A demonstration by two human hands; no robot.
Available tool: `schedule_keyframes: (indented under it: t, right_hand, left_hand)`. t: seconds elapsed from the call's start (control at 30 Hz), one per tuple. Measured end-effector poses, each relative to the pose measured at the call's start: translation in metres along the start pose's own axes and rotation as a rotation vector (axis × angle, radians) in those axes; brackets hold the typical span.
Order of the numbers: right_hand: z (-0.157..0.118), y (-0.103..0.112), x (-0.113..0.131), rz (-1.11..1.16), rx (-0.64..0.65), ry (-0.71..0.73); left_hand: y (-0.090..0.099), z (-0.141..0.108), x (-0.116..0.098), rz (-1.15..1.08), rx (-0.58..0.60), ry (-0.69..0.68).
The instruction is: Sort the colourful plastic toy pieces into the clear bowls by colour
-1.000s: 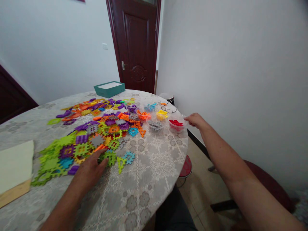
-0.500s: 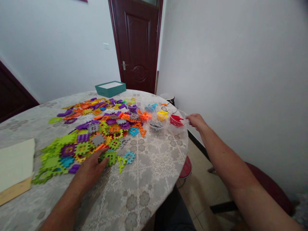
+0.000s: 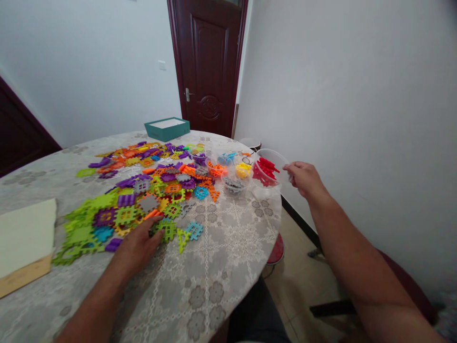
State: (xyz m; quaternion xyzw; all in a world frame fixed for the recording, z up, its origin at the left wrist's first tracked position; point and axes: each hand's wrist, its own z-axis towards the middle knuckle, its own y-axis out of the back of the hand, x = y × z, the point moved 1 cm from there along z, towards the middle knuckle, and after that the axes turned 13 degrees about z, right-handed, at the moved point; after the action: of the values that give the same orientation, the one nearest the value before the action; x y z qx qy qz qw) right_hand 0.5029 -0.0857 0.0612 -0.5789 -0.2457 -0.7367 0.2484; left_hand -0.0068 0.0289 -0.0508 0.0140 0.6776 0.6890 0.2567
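Observation:
My right hand [image 3: 303, 178] pinches the rim of a clear plastic bowl [image 3: 281, 166]. Red plastic pieces [image 3: 266, 170] lie in that bowl, which is tilted at the table's right edge. On the near side of a heap of colourful interlocking plastic tiles rests my left hand [image 3: 140, 245], thumb and fingers apart. Its fingertips reach a green window tile [image 3: 167, 230] and cover part of the heap there. A green triangle piece [image 3: 183, 240] and a blue window tile [image 3: 194, 230] lie just right of these fingers.
Beside the red pieces' bowl stand clear bowls of grey pieces [image 3: 233, 183], yellow pieces [image 3: 243, 170], orange pieces [image 3: 216, 169] and blue pieces [image 3: 226, 158]. A green box [image 3: 167, 131] sits at the far edge. Paper sheets [image 3: 26, 238] lie at left. A red stool [image 3: 276, 251] stands below.
My right hand has raised and tilted the bowl of red pieces, and the pieces have shifted inside it. My left hand stays at the heap. The view has turned slightly.

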Motion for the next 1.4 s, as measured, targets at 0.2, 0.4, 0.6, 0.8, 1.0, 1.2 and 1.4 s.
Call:
schedule_keyframes:
  t: [0.2, 0.4, 0.6, 0.8, 1.0, 1.2, 1.4]
  right_hand:
    - [-0.077, -0.012, -0.029, -0.103, 0.18, -0.112]
    - [-0.101, -0.031, -0.082, 0.051, 0.114, -0.297]
    - [-0.104, -0.04, -0.087, 0.257, 0.055, -0.34]
    - [-0.104, -0.032, -0.085, 0.255, 0.034, -0.299]
    - [-0.107, -0.037, -0.086, 0.12, 0.116, -0.316]
    - [-0.099, -0.035, -0.093, 0.187, 0.019, -0.348]
    - [-0.104, -0.04, -0.09, 0.273, -0.004, -0.376]
  left_hand:
    - [-0.001, 0.001, 0.001, -0.029, 0.025, 0.005]
    - [0.004, 0.001, -0.002, -0.039, 0.037, -0.002]
    - [0.018, 0.0, -0.011, -0.08, -0.029, 0.021]
    - [0.028, 0.002, -0.017, -0.171, -0.028, 0.041]
    - [0.032, 0.006, -0.023, -0.22, -0.021, 0.021]
    - [0.032, 0.005, -0.03, -0.24, 0.012, -0.005]
    - [0.032, 0.004, -0.032, -0.245, 0.019, -0.001]
